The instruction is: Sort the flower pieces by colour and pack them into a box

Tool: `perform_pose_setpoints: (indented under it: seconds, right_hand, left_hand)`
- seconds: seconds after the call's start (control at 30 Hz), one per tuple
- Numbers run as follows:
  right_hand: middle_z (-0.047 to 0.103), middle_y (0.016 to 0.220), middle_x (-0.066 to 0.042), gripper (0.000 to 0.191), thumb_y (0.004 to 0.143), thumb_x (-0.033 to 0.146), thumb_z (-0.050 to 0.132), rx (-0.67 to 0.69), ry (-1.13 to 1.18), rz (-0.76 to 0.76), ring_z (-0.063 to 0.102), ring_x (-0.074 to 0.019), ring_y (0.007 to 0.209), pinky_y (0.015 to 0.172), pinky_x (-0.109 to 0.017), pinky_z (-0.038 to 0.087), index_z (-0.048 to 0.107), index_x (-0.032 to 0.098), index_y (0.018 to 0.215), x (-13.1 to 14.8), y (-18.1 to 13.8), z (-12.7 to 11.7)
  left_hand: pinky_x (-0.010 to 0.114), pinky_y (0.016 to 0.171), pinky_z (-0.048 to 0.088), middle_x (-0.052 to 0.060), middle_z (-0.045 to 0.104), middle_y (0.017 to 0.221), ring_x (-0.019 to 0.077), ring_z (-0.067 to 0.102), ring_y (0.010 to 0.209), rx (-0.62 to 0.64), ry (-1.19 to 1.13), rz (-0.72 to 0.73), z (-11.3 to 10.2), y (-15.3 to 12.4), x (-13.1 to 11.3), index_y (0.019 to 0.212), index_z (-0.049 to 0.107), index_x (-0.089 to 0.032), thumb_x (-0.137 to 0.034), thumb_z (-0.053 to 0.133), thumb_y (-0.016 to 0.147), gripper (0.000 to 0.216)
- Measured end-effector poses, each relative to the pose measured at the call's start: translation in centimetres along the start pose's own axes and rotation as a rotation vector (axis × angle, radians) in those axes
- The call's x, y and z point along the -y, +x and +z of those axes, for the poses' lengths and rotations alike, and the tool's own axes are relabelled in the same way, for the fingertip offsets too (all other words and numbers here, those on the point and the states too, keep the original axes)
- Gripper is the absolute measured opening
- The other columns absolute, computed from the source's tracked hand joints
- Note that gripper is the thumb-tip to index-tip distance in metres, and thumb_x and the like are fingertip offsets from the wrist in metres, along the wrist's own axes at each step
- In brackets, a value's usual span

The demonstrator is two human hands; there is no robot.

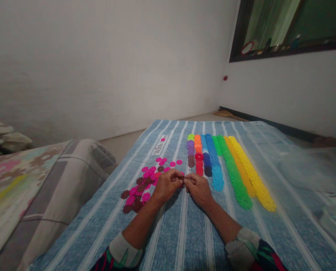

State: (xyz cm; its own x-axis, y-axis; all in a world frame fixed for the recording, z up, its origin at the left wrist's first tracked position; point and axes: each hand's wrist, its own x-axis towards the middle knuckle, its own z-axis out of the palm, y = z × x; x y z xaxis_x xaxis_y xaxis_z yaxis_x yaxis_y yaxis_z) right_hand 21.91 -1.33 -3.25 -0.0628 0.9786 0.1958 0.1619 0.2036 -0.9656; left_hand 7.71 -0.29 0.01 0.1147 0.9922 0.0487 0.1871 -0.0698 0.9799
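Observation:
My left hand (168, 187) and my right hand (199, 189) meet over the middle of the striped cloth, thumbs and fingertips pinched together. Between them is a small brown disc (183, 178), mostly covered by the fingers. Left of my left hand lies a loose scatter of magenta discs (145, 197) and brown discs (125, 194). Just beyond my right hand are overlapping rows of discs: a purple and brown row (191, 148), an orange and red row (199, 156), blue rows (218, 182), a green row (240, 197) and yellow rows (265, 199).
The blue striped cloth (100, 229) bears a printed "With love" patch (159, 146). A clear plastic bag or box (312, 169) is at the right. Draped fabric (55, 180) stands at the left. Behind are a pale wall (114, 67) and a dark-framed window (292, 30).

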Motion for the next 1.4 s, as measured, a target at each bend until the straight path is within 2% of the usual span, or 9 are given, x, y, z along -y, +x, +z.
perform_pose_setpoints:
  seconds: [0.2,0.43,0.53,0.63,0.77,0.87,1.0,1.23,1.4]
  right_hand:
    - [0.051,0.048,0.006,0.018,0.078,0.035,0.054,-0.026,0.046,0.053,0.047,-0.0103,0.042,0.045,-0.021,0.036,0.061,0.019,0.074,0.1,0.0,0.1]
    - [0.052,0.049,0.006,0.021,0.078,0.038,0.053,-0.027,0.121,0.094,0.046,-0.0097,0.040,0.040,-0.020,0.034,0.058,0.018,0.077,0.4,0.0,0.1]
    - [0.051,0.047,0.007,0.022,0.081,0.041,0.050,-0.059,0.147,0.092,0.044,-0.0097,0.037,0.038,-0.020,0.032,0.055,0.019,0.080,0.5,0.0,0.1]
    - [0.049,0.044,0.007,0.024,0.082,0.041,0.050,-0.068,0.100,0.058,0.042,-0.0090,0.037,0.039,-0.020,0.031,0.050,0.021,0.070,0.5,0.0,0.0]
    - [0.045,0.043,0.007,0.026,0.080,0.039,0.051,-0.080,0.039,0.031,0.041,-0.0086,0.038,0.041,-0.020,0.031,0.048,0.021,0.062,0.5,0.0,0.0]
    - [0.045,0.043,0.007,0.026,0.080,0.040,0.049,-0.076,0.058,0.033,0.041,-0.0087,0.037,0.041,-0.020,0.031,0.047,0.022,0.062,0.6,-0.1,0.1]
    - [0.046,0.044,0.007,0.024,0.079,0.040,0.049,-0.062,0.076,0.037,0.040,-0.0087,0.036,0.040,-0.021,0.031,0.047,0.022,0.062,0.6,0.0,0.2]
    - [0.047,0.044,0.007,0.023,0.078,0.039,0.050,-0.046,0.072,0.055,0.041,-0.0093,0.037,0.041,-0.021,0.032,0.047,0.022,0.063,0.5,0.1,0.2]
    - [0.048,0.045,0.006,0.020,0.077,0.038,0.050,-0.041,0.048,0.062,0.042,-0.0096,0.037,0.041,-0.021,0.032,0.049,0.022,0.064,0.6,0.1,0.1]
  left_hand:
    - [0.025,0.061,0.047,0.000,0.065,0.066,0.0144,0.061,0.064,-0.003,-0.020,-0.025,0.0,-0.1,-0.3,0.071,0.064,-0.016,-0.023,0.068,0.058,0.015]
    - [0.025,0.054,0.047,0.003,0.066,0.059,0.0130,0.060,0.053,0.045,-0.101,-0.073,-0.2,0.3,-0.2,0.071,0.067,-0.013,-0.026,0.072,0.060,0.018]
    - [0.023,0.052,0.046,0.002,0.066,0.058,0.0122,0.059,0.052,0.002,-0.075,-0.052,-0.5,1.0,-0.7,0.071,0.067,-0.013,-0.024,0.072,0.061,0.016]
    - [0.023,0.053,0.047,0.001,0.066,0.059,0.0113,0.059,0.052,-0.036,-0.032,-0.043,-0.5,2.3,-1.5,0.071,0.066,-0.013,-0.020,0.069,0.063,0.011]
    - [0.021,0.050,0.045,-0.001,0.065,0.058,0.0102,0.057,0.049,-0.016,0.141,-0.085,0.6,4.6,-1.9,0.069,0.065,-0.014,-0.013,0.062,0.067,0.004]
    - [0.020,0.050,0.043,-0.001,0.067,0.060,0.0100,0.058,0.051,-0.008,0.355,-0.056,1.8,6.2,-1.4,0.072,0.069,-0.014,-0.010,0.057,0.071,0.012]
    - [0.020,0.058,0.047,0.001,0.073,0.073,0.0114,0.064,0.063,-0.012,0.526,0.008,2.9,7.7,-0.7,0.077,0.072,-0.015,-0.009,0.057,0.073,0.017]
    - [0.020,0.071,0.051,0.000,0.076,0.082,0.0128,0.068,0.076,0.018,0.635,0.085,3.0,8.3,-0.1,0.080,0.076,-0.018,-0.009,0.056,0.075,0.023]
    - [0.021,0.080,0.049,-0.001,0.076,0.084,0.0129,0.067,0.083,0.051,0.734,0.214,2.9,8.2,0.1,0.078,0.076,-0.021,-0.008,0.056,0.073,0.025]
